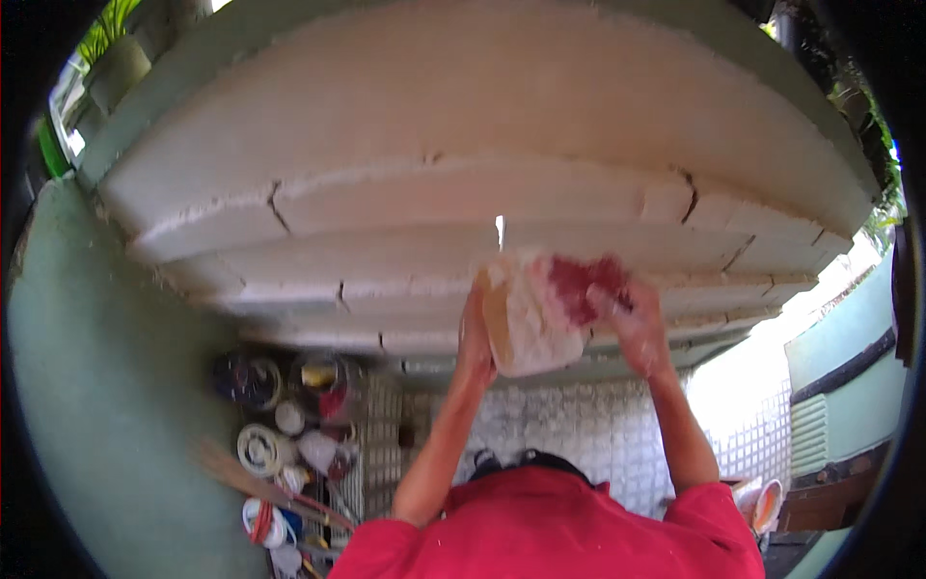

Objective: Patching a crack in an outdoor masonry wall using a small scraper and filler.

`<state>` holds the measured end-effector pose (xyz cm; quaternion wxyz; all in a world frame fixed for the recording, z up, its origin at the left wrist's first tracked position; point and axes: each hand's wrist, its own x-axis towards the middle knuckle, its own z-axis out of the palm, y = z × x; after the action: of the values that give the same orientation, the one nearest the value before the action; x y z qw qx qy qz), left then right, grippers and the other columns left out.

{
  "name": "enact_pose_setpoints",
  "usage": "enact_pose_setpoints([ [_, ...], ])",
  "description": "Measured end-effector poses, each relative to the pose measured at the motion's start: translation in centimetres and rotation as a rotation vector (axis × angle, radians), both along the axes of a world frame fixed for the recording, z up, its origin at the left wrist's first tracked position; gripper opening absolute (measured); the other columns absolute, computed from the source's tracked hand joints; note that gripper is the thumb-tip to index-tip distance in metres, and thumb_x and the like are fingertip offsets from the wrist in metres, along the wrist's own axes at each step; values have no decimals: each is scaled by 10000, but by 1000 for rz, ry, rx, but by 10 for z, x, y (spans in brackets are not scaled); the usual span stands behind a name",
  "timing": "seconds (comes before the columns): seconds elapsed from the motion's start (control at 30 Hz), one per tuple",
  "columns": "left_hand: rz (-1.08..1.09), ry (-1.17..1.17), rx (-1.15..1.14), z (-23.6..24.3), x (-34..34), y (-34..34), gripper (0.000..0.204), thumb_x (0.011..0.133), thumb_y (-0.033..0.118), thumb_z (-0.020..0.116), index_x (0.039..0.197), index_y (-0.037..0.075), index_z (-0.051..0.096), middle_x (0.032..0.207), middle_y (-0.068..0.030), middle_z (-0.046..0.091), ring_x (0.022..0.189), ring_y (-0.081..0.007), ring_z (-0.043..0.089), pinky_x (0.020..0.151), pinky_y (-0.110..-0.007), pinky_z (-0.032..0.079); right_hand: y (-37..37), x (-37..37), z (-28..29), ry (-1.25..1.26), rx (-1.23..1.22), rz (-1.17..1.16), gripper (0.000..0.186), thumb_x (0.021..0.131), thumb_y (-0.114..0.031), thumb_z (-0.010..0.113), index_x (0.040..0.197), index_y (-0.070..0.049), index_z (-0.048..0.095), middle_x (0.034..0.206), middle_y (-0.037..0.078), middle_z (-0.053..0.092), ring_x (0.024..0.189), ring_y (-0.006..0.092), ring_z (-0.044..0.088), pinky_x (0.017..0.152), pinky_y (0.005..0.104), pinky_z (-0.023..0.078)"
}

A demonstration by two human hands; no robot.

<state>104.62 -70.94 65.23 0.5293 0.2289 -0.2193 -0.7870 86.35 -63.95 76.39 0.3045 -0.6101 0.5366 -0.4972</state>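
Working white paste with a red tool point(577, 287) looks to be the step in hand, at the middle of the frame, just in front of the cracked pale wall point(502, 96). The pale container point(535, 359) sits slightly right of centre, tilted so that the white paste point(526, 309) on it faces the camera; the tool overlaps its right edge, though blur hides whether the 2 touch.

For the next move, I judge that the left grip should hold the container firm while the right hand brings the tool away level, with any paste on it kept from dropping to the tiled floor point(617, 420) below.

The left hand point(475, 333) is closed along the container's left side, its far fingers out of sight behind it. Its forearm point(431, 458) rises from the lower middle of the frame, leaning rightward. The right hand point(639, 333) is curled, apparently around the tool's handle end, with the fingers too blurred to count; the tool points left from it. Its forearm point(687, 429) climbs from the lower right, leaning leftward, so the 2 arms converge toward the centre. Both hands are at about the same height in the frame, above the red shirt point(559, 526) at the bottom edge, with the elbows wider apart than the hands.
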Motion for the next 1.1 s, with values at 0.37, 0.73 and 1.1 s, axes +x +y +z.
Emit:
enact_pose_setpoints([
  [0.37, 41, -65, -110, 29, -23, 30, 702, 967, 562, 374, 1442, 48, 319, 1367, -127, 472, 1180, -253, 537, 993, -403, 464, 3, -30, -1, -788, 206, 206, 239, 929, -153, 626, 1110, 1, 608, 1028, 85, 678, 880, 163, 668, 760, 319, 566],
  [0.73, 51, -91, -78, 28, -37, 44, 656, 970, 561, 342, 1407, 73, 375, 1308, -114, 518, 1138, -239, 568, 954, -395, 498, 33, -43, -13, -210, -142, 79, 195, 903, -19, 596, 1087, -7, 661, 1018, 98, 706, 895, 178, 677, 817, 316, 542],
  [1.1, 10, -118, -138, 32, 0, 46, 758, 937, 629, 374, 1398, 27, 363, 1321, -156, 505, 1168, -257, 555, 935, -402, 508, 42, -5, -14, 625, -786, 261, 426, 693, 35, 659, 1103, -76, 685, 1079, 129, 688, 1014, 306, 666, 909, 420, 533],
])
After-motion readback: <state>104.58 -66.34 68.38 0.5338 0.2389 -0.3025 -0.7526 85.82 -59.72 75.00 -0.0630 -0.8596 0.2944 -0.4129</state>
